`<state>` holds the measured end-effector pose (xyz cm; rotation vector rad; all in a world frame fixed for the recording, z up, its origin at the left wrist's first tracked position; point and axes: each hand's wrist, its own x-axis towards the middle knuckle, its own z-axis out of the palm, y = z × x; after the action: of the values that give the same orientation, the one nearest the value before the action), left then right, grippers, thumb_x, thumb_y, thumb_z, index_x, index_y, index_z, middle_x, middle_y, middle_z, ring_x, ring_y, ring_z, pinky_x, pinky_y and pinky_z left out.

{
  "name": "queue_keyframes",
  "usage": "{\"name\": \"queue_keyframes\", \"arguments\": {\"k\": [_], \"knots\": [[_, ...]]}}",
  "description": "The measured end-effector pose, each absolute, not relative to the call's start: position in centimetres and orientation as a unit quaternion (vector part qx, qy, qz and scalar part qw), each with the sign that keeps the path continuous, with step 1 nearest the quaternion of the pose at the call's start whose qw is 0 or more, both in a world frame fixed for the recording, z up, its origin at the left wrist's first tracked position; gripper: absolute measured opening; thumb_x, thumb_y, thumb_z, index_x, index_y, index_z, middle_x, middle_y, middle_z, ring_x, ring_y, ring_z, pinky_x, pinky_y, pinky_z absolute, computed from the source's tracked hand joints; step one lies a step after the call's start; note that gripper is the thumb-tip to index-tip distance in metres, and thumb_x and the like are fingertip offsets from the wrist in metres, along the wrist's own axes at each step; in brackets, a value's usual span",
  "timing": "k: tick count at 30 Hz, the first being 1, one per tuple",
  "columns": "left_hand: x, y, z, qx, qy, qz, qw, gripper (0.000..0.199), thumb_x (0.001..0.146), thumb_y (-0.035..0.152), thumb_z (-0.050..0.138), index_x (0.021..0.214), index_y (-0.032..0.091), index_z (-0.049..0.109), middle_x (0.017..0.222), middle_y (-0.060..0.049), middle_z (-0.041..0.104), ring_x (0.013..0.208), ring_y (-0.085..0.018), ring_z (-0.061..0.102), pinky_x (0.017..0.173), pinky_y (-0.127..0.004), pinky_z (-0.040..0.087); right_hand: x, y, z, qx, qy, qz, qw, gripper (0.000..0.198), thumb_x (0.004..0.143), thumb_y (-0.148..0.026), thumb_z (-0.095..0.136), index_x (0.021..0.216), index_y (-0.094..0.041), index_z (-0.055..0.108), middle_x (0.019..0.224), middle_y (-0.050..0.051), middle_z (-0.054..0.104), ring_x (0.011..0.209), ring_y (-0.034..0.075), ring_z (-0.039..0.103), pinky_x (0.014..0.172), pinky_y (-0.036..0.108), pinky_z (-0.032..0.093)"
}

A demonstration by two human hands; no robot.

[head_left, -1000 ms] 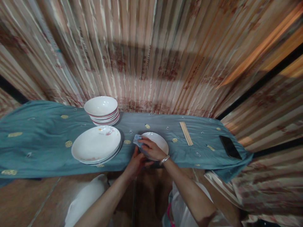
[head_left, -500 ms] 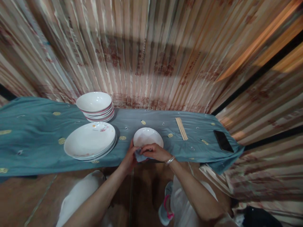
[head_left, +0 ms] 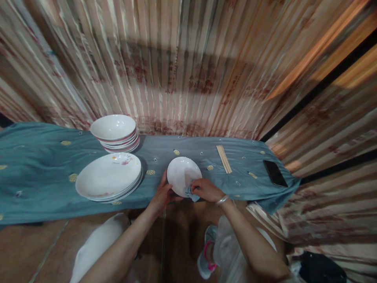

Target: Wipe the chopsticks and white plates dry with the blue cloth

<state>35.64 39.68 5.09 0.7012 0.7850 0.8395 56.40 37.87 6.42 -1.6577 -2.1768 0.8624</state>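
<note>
White bowl (head_left: 179, 175): we find it at the front edge of the desk (head_left: 160, 145), its hollow turned up toward us, between the two hands. The left hand (head_left: 160, 197) has its fingers curled about the bowl's near left side, the thumb by the rim and the other fingertips passing out of sight beneath, so we take that grip as closed on the bowl. The right hand (head_left: 207, 190) keeps its fingers bunched narrow on a crumpled blue cloth (head_left: 193, 195), which lies against the bowl's near right rim; most of the inside is therefore beyond those fingers, to their left and farther from the person. Whether the base of the bowl touches the desk we cannot tell. Left of the hands we see a stack of plates (head_left: 107, 177), just beside it and farther back a stack of bowls (head_left: 113, 129) with red bands. To the right of the white bowl, well apart from it, lie some thin wooden sticks (head_left: 224, 159) (side by side, like chopsticks), and past them a dark phone (head_left: 275, 173) near the desk's right end. A silvery bracelet (head_left: 222, 200) circles the right wrist.
</note>
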Motion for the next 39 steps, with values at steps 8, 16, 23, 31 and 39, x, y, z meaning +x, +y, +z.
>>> {"name": "queue_keyframes", "arguments": {"k": [8, 16, 23, 31, 39], "knots": [[36.1, 39.7, 5.7, 0.315, 0.379, 0.393, 0.776, 0.089, 0.073, 0.016, 0.057, 0.148, 0.035, 0.014, 0.143, -0.010, 0.041, 0.095, -0.023, 0.063, 0.067, -0.042, 0.061, 57.1, 38.7, 5.3, -0.621, -0.767, 0.109, 0.120, 0.022, 0.081, -0.004, 0.047, 0.080, -0.015, 0.067, 0.090, 0.008, 0.068, 0.091, 0.020, 0.061, 0.090, 0.033, 0.042], [36.7, 39.3, 6.2, 0.300, 0.380, 0.407, 0.774, 0.089, 0.072, 0.015, 0.056, 0.148, 0.034, 0.014, 0.135, -0.010, 0.049, 0.090, -0.021, 0.065, 0.068, -0.043, 0.061, 56.2, 41.5, 2.5, -0.622, -0.754, 0.048, 0.205, 0.037, 0.081, -0.007, 0.046, 0.115, -0.012, 0.058, 0.122, 0.016, 0.060, 0.121, 0.024, 0.049, 0.106, 0.046, 0.035], [37.1, 39.1, 5.7, 0.283, 0.374, 0.414, 0.780, 0.089, 0.074, 0.015, 0.056, 0.148, 0.035, 0.010, 0.129, -0.009, 0.053, 0.084, -0.018, 0.066, 0.070, -0.044, 0.060, 54.0, 44.6, 1.2, -0.621, -0.706, 0.145, 0.308, 0.046, 0.082, -0.013, 0.046, 0.127, -0.011, 0.052, 0.136, 0.016, 0.050, 0.130, 0.025, 0.042, 0.112, 0.046, 0.029], [36.9, 38.7, 5.6, 0.272, 0.365, 0.423, 0.784, 0.085, 0.077, 0.013, 0.054, 0.147, 0.034, 0.013, 0.131, -0.010, 0.053, 0.082, -0.016, 0.066, 0.071, -0.041, 0.060, 51.3, 45.0, 1.7, -0.545, -0.690, 0.288, 0.379, 0.042, 0.082, -0.020, 0.052, 0.123, -0.024, 0.059, 0.138, 0.005, 0.051, 0.131, 0.020, 0.042, 0.113, 0.040, 0.029], [36.9, 38.9, 5.9, 0.267, 0.381, 0.416, 0.781, 0.081, 0.077, 0.011, 0.050, 0.147, 0.030, 0.015, 0.119, -0.009, 0.060, 0.080, -0.018, 0.067, 0.069, -0.041, 0.060, 49.8, 42.3, 4.2, -0.470, -0.708, 0.374, 0.371, 0.038, 0.084, -0.018, 0.050, 0.120, -0.022, 0.062, 0.132, 0.005, 0.057, 0.126, 0.017, 0.048, 0.111, 0.036, 0.030]]}}
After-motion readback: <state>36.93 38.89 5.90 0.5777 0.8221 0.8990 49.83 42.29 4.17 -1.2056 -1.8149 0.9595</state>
